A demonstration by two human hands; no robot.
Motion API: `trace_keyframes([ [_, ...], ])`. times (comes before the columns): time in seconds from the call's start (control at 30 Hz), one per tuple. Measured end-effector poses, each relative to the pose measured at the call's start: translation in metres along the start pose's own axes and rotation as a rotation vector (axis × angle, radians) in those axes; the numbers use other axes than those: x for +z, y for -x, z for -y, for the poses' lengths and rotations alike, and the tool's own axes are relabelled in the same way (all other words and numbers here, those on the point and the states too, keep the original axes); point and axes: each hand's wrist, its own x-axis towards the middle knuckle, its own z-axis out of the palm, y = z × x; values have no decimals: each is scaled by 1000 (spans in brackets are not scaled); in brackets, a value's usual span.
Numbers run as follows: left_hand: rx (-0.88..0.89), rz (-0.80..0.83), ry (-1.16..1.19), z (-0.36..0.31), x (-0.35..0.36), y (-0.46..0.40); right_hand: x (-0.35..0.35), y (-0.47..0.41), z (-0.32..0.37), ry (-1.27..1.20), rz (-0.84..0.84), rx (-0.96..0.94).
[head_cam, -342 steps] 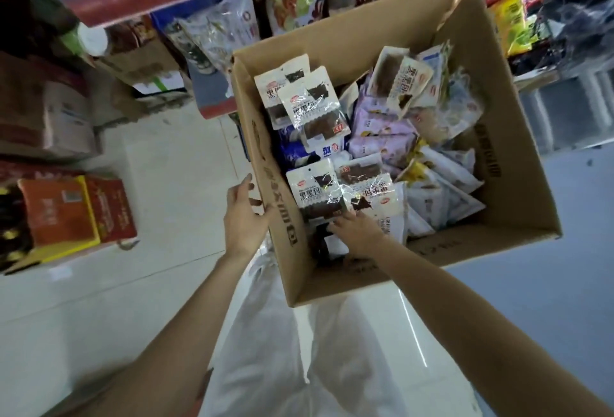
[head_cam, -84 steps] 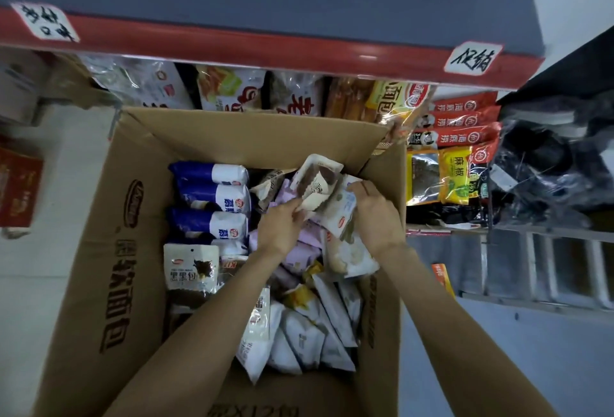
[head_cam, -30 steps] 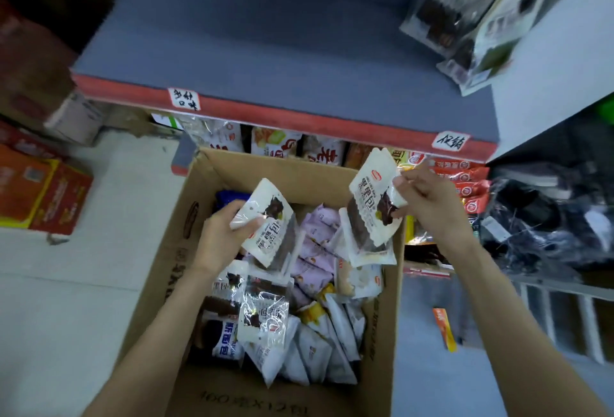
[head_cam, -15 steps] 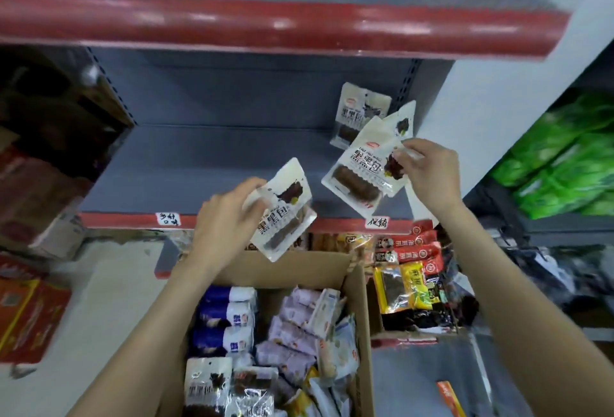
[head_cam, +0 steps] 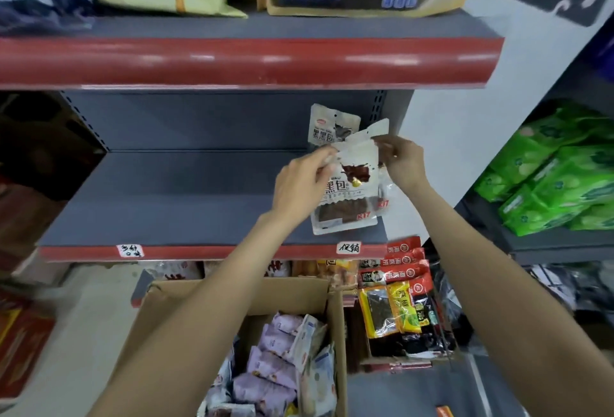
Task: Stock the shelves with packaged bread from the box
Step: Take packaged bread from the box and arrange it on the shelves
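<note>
My left hand [head_cam: 300, 182] pinches the top of a white packet of dark bread [head_cam: 347, 197] held upright over the right end of the grey middle shelf [head_cam: 172, 204]. My right hand [head_cam: 403, 164] grips a second white bread packet [head_cam: 372, 132] just behind it. Another packet of the same bread [head_cam: 327, 126] leans against the shelf's back panel. The cardboard box [head_cam: 186, 303] sits below, holding several purple and white bread packets [head_cam: 275, 363].
A red-edged upper shelf [head_cam: 249, 61] with large bread bags overhangs the middle one. Red and yellow snack packs [head_cam: 398, 293] fill the lower shelf right of the box. Green packages [head_cam: 558, 171] sit on a rack at right. Red cartons [head_cam: 20, 343] stand on the floor at left.
Both hands have come together at the right end of the middle shelf; my left hand's packet moved right, in front of the packet in my right hand. The view tilted up.
</note>
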Motion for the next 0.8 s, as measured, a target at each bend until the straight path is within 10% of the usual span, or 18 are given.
trace_keyframes([
  [0.23, -45, 83, 2, -9, 44, -9, -24, 44, -31, -773, 169, 188],
  [0.8, -75, -15, 51, 2, 80, -9, 41, 92, -65, 113, 27, 234],
])
